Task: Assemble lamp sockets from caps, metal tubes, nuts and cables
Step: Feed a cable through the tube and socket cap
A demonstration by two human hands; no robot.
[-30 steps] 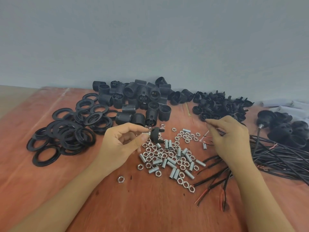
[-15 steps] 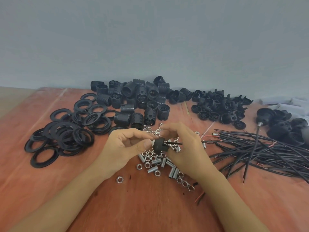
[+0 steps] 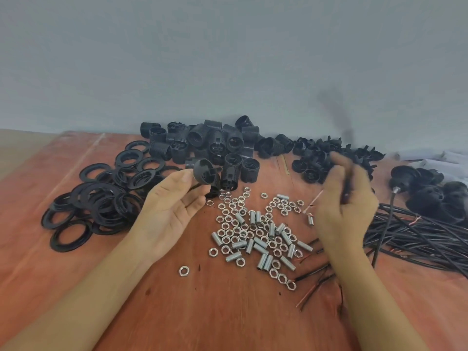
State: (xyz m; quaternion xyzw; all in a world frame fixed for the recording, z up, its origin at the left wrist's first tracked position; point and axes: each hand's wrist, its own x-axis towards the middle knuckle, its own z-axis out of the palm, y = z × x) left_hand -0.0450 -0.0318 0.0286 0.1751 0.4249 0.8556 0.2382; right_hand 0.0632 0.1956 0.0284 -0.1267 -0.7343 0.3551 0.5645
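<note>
At frame centre, left hand (image 3: 172, 211) pinches a black cap (image 3: 203, 171) above the table (image 3: 228, 312); right hand (image 3: 342, 206), blurred, grips a cable (image 3: 348, 181) over nuts (image 3: 253, 234).

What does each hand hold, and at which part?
Left hand: black cap, pinched at its rim. Right hand: a blurred black cable; where exactly cannot be told.

Both forearms are bare from the bottom edge of the view up to the wrists, with no sleeve showing on either. The left hand (image 3: 169, 214) and the right hand (image 3: 342, 211) are bare and ungloved. The right hand's fingers are smeared by motion blur.
</note>
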